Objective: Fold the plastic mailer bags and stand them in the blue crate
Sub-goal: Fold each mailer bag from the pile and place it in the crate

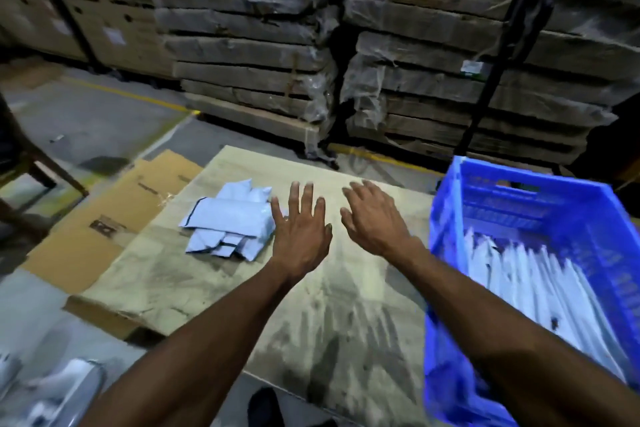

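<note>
Both arms are reaching forward over the desk [221, 274], a scuffed, pale board lying on flattened cardboard [114, 218]. The left hand [300, 229] is hovering palm down near the centre of the view, its fingers [306, 196] spreading wide and holding nothing; its little-finger edge is sitting just beside, perhaps touching, the near corner of a loose pile of mailer bags [228, 218]. That pile of pale blue-grey plastic bags is lying at about ten o'clock from the left hand, on the desk. The right hand [375, 217] is hanging at about three o'clock from the left hand, apart from it, also palm down, fingers [356, 189] splaying open and empty.

The blue crate [450, 253] is standing at three to four o'clock of the hands, tilting in the wide view, with a row of folded mailer bags [526, 288] standing on edge inside it. At twelve o'clock, wrapped stacks of flat cardboard [450, 80] are filling the background.
</note>
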`<state>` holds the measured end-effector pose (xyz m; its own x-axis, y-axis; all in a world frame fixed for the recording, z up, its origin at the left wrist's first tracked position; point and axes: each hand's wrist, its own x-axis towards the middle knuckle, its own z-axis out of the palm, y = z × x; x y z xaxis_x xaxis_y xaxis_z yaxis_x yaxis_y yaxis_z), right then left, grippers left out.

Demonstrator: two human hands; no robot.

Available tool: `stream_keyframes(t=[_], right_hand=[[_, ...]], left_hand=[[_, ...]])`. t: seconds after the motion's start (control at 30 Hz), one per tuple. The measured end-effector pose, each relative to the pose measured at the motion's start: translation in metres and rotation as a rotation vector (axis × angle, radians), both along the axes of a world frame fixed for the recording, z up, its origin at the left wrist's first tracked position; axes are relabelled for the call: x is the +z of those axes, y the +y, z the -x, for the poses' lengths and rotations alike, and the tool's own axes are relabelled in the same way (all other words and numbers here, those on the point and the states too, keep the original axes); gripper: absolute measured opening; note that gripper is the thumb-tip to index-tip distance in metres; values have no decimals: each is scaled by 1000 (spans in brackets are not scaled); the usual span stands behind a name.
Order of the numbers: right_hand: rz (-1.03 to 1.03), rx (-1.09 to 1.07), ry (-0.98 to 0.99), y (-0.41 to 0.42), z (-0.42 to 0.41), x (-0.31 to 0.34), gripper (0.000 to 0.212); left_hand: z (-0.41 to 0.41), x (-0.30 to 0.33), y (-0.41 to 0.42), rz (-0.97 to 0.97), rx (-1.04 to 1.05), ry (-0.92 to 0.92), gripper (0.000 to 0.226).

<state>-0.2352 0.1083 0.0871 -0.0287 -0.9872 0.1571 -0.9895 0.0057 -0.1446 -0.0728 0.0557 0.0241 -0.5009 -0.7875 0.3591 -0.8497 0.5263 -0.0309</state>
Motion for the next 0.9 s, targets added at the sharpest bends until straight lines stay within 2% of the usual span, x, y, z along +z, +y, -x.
stream_keyframes(t=[0.1, 0.23, 0.33, 0.57, 0.67, 0.8, 0.9], right_hand=[[-138, 87, 31, -25, -49, -42, 59], [-261, 193, 124, -61, -107, -86, 47], [-297, 271, 232, -89, -138, -108, 56], [-265, 362, 312, -142, -176, -136, 57], [-152, 359, 317, -152, -176, -150, 43], [-69, 344, 228, -144, -161, -145, 51], [-31, 310, 188, -113, -144, -133, 71]], left_hand=[[-57, -39, -25, -13, 40, 2, 53], [-129, -83, -61, -31, 54, 3, 52], [-165, -99, -81, -110, 91, 21, 56], [-206, -111, -111, -191, 50, -50, 64], [-208, -108, -119, -181, 32, -89, 64], [-203, -101, -131, -171, 10, -123, 80], [-195, -101, -129, -212, -57, -161, 81]])
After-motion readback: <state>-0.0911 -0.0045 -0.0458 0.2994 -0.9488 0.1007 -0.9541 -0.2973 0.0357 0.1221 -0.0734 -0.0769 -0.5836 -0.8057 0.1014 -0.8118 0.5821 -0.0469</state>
